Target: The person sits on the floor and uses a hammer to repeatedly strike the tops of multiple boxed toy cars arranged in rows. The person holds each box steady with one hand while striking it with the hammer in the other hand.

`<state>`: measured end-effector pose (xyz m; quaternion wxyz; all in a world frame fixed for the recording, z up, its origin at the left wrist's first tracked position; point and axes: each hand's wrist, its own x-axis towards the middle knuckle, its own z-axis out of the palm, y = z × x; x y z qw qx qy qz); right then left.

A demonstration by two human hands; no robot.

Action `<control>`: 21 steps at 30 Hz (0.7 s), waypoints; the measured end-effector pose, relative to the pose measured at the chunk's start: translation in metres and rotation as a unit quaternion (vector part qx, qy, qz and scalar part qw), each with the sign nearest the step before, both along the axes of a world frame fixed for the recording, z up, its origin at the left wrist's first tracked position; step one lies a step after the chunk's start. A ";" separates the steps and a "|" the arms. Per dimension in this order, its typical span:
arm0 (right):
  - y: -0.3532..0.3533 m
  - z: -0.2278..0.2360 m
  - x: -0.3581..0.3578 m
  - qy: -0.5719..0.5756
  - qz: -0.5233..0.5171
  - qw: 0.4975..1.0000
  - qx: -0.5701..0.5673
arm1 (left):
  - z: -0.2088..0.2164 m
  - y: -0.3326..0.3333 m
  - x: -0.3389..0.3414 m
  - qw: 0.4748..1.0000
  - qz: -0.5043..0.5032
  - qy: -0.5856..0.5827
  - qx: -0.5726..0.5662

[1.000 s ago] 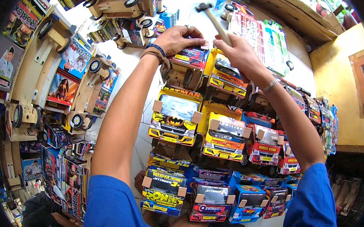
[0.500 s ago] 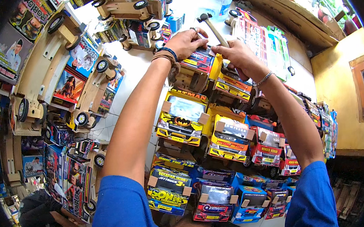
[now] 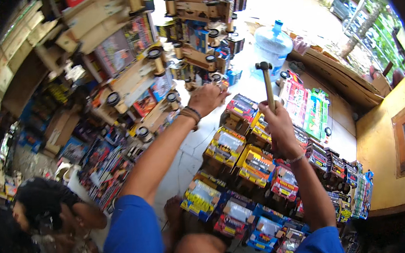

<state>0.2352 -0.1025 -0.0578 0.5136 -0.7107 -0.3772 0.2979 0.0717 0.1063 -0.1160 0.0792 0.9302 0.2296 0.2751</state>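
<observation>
My right hand is wrapped round the wooden handle of a hammer, its dark head pointing up. Below it stand rows of colourful wooden toy trucks. My left hand is off to the left of a red and dark toy truck, apart from it. Its fingers are curled together, and whatever they may hold is too small to make out. Just beyond that hand is a black wheel of a toy truck tipped on its side. Nearer me are a yellow truck and a yellow-orange truck.
Tipped toy trucks are stacked along the left. A clear blue water jug stands at the back, by a cardboard edge. A green toy truck lies at the right. Another person sits at the lower left.
My left hand has left the red and dark truck and moved left toward the tipped trucks. The hammer has come more upright in my right hand. The view has turned left and upward.
</observation>
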 end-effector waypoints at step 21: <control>-0.185 0.048 -0.304 -0.304 0.475 0.816 0.127 | -0.073 -0.592 -0.563 0.748 0.575 0.000 -0.331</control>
